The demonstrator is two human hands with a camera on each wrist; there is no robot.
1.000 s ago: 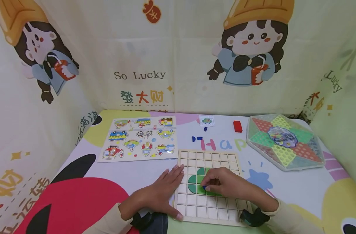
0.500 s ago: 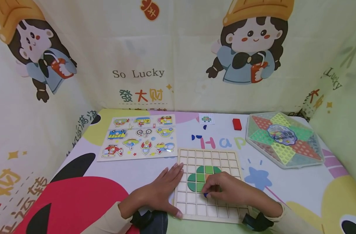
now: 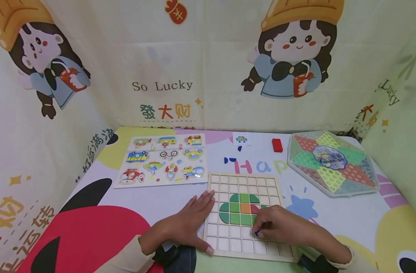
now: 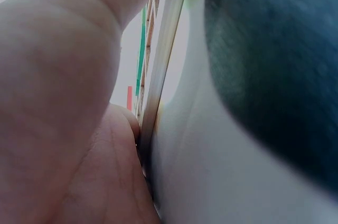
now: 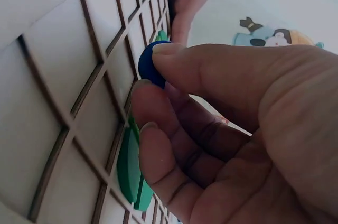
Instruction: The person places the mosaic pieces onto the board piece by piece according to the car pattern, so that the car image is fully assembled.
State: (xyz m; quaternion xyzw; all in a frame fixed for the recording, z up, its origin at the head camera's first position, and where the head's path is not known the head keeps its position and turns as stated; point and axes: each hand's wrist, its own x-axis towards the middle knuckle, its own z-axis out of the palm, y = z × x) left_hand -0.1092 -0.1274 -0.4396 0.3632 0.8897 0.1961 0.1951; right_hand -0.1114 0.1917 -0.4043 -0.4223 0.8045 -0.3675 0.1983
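A wooden grid board (image 3: 224, 242) lies in front of me. Seated in its cells are green squares (image 3: 234, 207), dark green rounded pieces (image 3: 224, 218), an orange square (image 3: 245, 208) and a red piece (image 3: 254, 209). My left hand (image 3: 187, 223) rests on the board's left edge, fingers extended and thumb by the near corner. Between thumb and fingertips, my right hand (image 3: 281, 225) pinches a small blue rounded piece (image 5: 150, 65), just below the green rows. That hand hides the right part of the pattern. In the left wrist view the board's edge (image 4: 163, 65) runs beside the thumb.
Beyond the board lie several dark blue half-round pieces (image 3: 232, 160) and a small pattern card (image 3: 241, 139). A vehicle puzzle board (image 3: 161, 178) sits back left. At the back right are a red block (image 3: 277, 145) and a hexagonal box with a star design (image 3: 332, 163).
My right hand has moved rightward and slightly nearer over the board, still pinching the blue piece, uncovering the orange and red pieces. The left hand has stayed in place.
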